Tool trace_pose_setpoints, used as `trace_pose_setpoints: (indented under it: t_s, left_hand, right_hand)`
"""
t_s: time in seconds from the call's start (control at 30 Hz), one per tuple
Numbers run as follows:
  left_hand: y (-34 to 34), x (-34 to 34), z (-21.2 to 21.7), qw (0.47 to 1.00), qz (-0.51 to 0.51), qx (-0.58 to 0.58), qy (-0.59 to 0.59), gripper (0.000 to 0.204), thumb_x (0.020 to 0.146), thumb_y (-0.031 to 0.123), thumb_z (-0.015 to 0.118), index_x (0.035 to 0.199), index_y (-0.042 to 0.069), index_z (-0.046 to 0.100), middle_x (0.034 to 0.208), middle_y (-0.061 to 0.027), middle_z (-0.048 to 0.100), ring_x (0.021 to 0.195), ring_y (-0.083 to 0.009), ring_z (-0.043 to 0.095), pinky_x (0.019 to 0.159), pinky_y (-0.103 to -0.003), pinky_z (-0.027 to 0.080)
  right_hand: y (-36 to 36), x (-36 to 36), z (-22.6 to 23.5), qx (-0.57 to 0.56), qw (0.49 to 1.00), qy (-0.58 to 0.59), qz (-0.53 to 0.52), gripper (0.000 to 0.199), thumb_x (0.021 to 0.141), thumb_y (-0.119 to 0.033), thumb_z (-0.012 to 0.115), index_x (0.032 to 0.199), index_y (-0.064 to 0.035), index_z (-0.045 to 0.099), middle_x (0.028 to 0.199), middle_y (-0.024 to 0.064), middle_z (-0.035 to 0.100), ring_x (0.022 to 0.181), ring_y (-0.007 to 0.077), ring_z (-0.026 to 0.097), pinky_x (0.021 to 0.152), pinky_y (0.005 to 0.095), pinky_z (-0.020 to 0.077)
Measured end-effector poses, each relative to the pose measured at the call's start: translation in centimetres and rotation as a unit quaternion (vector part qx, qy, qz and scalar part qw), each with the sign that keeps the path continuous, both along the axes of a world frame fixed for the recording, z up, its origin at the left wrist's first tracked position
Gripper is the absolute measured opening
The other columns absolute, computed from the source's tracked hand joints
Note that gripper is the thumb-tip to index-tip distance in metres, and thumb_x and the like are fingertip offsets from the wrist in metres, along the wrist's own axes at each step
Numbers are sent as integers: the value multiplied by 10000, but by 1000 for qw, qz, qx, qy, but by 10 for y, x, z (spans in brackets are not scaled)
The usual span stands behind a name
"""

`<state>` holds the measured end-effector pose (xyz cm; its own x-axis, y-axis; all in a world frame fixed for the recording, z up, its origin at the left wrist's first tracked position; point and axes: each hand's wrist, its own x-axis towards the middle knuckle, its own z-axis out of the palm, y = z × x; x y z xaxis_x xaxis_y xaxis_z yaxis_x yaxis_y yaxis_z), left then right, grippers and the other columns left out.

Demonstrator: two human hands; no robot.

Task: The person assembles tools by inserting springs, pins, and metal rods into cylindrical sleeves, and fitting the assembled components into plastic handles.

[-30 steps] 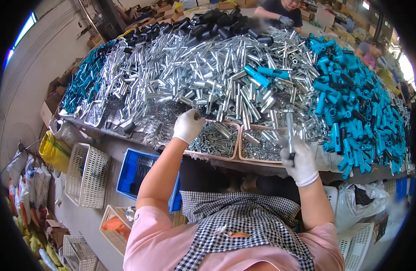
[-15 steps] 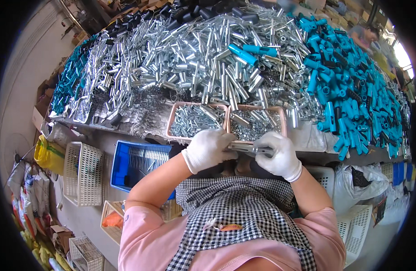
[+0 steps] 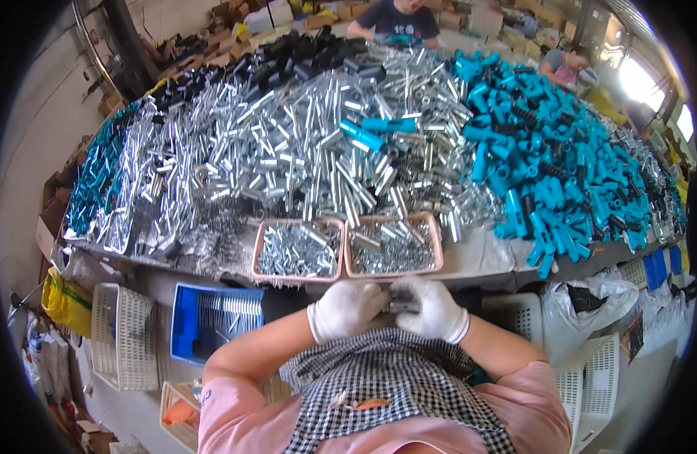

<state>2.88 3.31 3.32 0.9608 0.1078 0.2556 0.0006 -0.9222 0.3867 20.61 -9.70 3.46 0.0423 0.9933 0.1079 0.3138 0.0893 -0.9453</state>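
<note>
The small metal part (image 3: 400, 304) pinched between the two white-gloved hands is mostly covered by the fingers, so its shape cannot be made out. It sits just in front of the table edge (image 3: 477, 274), below the two pink trays (image 3: 341, 257) of small metal pieces, with open room only in the narrow gap between table and checked apron (image 3: 394, 378). The left hand (image 3: 347, 309) and right hand (image 3: 433, 309) meet at the body's midline, fingers curled closed around the part, elbows bent outward.
</note>
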Motion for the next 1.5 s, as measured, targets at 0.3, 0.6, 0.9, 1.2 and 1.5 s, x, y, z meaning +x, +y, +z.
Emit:
trace_pose_setpoints:
  t_s: [0.3,0.6,0.9,1.2,1.5]
  left_hand:
    - [7,-13,-1,957,-31,-275,87,422,857,418,729,988,17,714,845,-200,691,761,-363,670,704,-420,530]
    - [10,-15,-31,892,-48,-439,97,460,910,463,693,1032,21,718,823,-135,714,740,-152,610,726,-355,510]
    - [25,-21,-25,747,-29,-618,243,556,890,575,639,906,26,729,647,-20,597,480,-73,490,421,-219,363]
    - [9,-7,-28,939,-76,-329,62,516,869,533,675,1019,41,713,824,-176,703,740,-355,683,673,-414,532]
    - [7,-34,-34,860,-12,-505,74,397,873,409,738,887,14,703,762,-150,696,697,-242,656,668,-410,519]
  right_hand:
    - [-1,-11,18,80,970,-228,44,513,691,-119,732,1184,-49,608,841,131,704,713,269,710,636,356,576]
    - [-3,-21,7,122,931,-336,72,586,711,-220,732,1264,-111,572,825,142,688,678,305,686,577,404,553]
    - [2,-11,16,216,882,-406,104,532,683,-208,769,1180,-87,622,696,67,607,581,253,622,501,372,491]
    - [-3,-23,1,87,945,-313,47,577,706,-218,778,1226,-52,589,909,148,714,783,329,705,636,406,561]
    - [23,-26,-15,256,864,-403,160,662,655,-272,772,1240,-24,585,766,69,603,669,256,605,572,385,487]
